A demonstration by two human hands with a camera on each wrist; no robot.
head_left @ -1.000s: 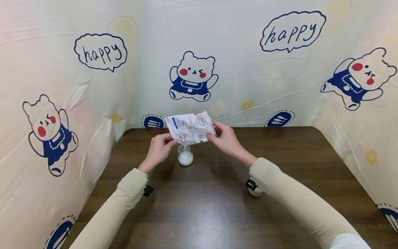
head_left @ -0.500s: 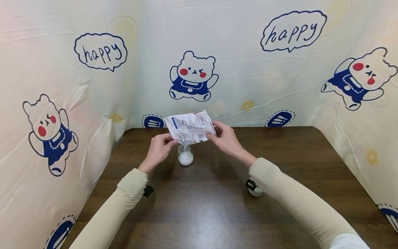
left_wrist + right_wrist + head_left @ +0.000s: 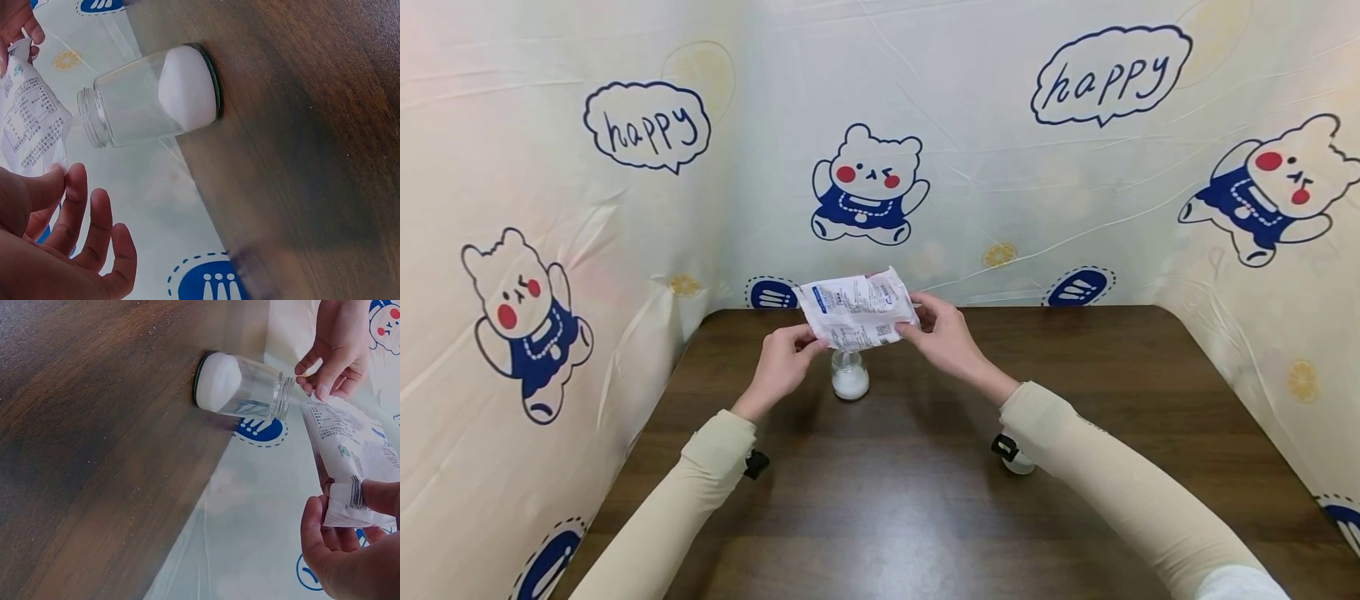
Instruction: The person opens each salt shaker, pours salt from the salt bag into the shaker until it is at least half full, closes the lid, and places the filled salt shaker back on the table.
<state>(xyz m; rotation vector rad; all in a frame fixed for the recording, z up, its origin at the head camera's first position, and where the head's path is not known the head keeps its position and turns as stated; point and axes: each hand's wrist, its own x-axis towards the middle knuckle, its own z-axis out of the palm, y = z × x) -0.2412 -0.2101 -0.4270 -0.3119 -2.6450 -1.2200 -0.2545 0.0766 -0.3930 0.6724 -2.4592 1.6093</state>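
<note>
A white printed plastic packet [image 3: 859, 310] is held tilted above a clear glass jar [image 3: 850, 382], its lower left corner by the jar's mouth. My left hand [image 3: 784, 360] pinches that corner between thumb and forefinger; the other fingers stand free in the left wrist view. At the packet's right end, my right hand [image 3: 946, 340] grips it with the thumb on the near face and fingers behind. White granular material [image 3: 187, 87] fills the lower part of the upright jar. A faint whitish streak shows in its neck. The packet's opening itself is hard to make out.
A small whitish round item [image 3: 1019, 464] on the table is mostly hidden under my right wrist. Fine pale specks dot the dark wooden table [image 3: 106, 437]. A printed cloth curtain [image 3: 970, 192] rises behind the table and at both sides.
The packet's left end has shifted slightly left and down relative to the jar. The head view has turned a little. Both hands keep their hold.
</note>
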